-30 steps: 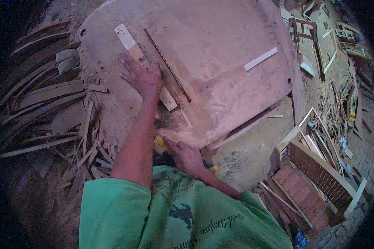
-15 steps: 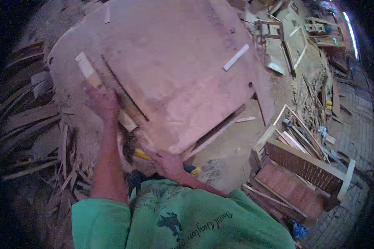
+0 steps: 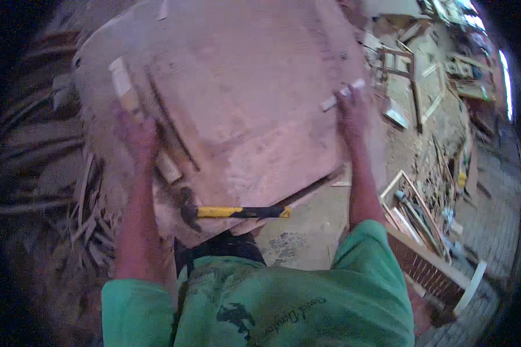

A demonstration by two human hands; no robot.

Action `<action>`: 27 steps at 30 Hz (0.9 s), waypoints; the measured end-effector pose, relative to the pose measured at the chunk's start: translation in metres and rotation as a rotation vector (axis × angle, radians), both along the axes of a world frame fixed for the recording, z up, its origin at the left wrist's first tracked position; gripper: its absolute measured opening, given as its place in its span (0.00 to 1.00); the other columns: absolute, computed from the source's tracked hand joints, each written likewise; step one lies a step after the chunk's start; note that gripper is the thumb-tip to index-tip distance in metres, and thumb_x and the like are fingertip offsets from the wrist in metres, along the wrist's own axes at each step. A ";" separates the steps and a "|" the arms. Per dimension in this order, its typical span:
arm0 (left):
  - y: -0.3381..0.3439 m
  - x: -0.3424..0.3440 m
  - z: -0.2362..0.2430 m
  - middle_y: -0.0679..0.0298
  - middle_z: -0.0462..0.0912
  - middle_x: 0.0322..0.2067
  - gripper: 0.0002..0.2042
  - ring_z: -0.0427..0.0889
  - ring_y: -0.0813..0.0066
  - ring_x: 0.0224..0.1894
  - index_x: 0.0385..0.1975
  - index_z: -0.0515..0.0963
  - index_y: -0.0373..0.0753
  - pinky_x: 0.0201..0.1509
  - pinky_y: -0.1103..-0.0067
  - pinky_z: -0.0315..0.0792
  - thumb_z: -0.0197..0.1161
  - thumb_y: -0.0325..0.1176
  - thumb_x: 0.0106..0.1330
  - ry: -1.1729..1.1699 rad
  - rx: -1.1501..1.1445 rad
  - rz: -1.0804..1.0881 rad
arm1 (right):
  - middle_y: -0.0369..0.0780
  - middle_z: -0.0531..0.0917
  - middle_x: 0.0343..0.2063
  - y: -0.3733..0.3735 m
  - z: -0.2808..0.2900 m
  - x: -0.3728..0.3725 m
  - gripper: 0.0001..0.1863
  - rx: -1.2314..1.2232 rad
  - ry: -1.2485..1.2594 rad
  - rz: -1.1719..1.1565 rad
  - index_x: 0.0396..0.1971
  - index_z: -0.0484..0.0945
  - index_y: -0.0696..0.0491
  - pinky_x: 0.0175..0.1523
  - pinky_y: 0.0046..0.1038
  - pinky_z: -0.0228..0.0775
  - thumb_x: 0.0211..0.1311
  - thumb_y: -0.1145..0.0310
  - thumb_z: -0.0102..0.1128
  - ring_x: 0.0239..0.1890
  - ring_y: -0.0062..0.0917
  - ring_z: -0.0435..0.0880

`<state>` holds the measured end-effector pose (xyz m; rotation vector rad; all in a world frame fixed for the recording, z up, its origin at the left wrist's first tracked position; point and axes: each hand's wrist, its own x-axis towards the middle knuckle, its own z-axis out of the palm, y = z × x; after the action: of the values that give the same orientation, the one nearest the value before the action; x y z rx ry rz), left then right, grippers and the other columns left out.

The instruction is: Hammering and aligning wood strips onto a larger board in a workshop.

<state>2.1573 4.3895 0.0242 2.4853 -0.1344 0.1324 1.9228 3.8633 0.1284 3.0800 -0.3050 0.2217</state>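
Note:
My left hand [image 3: 138, 134] is wrapped round the middle of a long pale wooden bar [image 3: 120, 78] on the left side of a worn worktop [image 3: 254, 75]. At the worktop's right side, my right hand [image 3: 351, 115] has its fingers closed on a short whitish strip of wood [image 3: 329, 104], whose two ends show past the fingers. A claw hammer [image 3: 220, 212] with a yellow and black handle lies along the near edge, head to the left. Beside the bar runs a thin dark line [image 3: 168, 118]; whether it is a slot or a rod I cannot tell.
Scrap wood [image 3: 87, 231] is heaped left of the worktop. On the right stand a wooden frame [image 3: 396, 191] with offcuts inside it and a slatted wooden piece [image 3: 428, 266]. Farther off lies a brown chair-like frame [image 3: 413, 81]. A dark gap [image 3: 318, 184] cuts the near right edge.
My right hand has left the hammer at the near edge and reached right and away to the whitish strip. The hammer now lies uncovered. My left hand still grips the bar.

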 end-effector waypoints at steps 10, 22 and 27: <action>-0.019 -0.005 0.042 0.44 0.55 0.76 0.49 0.50 0.49 0.80 0.77 0.49 0.34 0.80 0.46 0.33 0.65 0.47 0.57 0.108 0.107 0.057 | 0.43 0.81 0.40 0.191 -0.031 -0.003 0.20 0.599 0.124 0.071 0.53 0.83 0.47 0.52 0.41 0.74 0.59 0.73 0.65 0.47 0.40 0.80; -0.019 -0.004 0.034 0.43 0.54 0.76 0.49 0.48 0.48 0.80 0.76 0.50 0.32 0.80 0.46 0.32 0.65 0.48 0.58 0.035 0.103 0.032 | 0.45 0.78 0.44 0.294 -0.001 0.062 0.23 0.586 0.395 0.412 0.55 0.83 0.50 0.55 0.39 0.74 0.57 0.74 0.67 0.49 0.42 0.78; -0.019 -0.006 0.034 0.42 0.55 0.75 0.51 0.49 0.47 0.80 0.77 0.48 0.35 0.80 0.45 0.32 0.66 0.47 0.56 -0.022 0.087 0.025 | 0.43 0.79 0.42 0.291 -0.008 0.080 0.20 0.716 0.244 0.524 0.52 0.84 0.50 0.54 0.39 0.74 0.57 0.74 0.66 0.48 0.41 0.78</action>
<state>2.1518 4.3701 0.0586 2.5732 -0.1201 0.1675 2.0030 4.1539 0.1201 3.7621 0.5679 -0.3312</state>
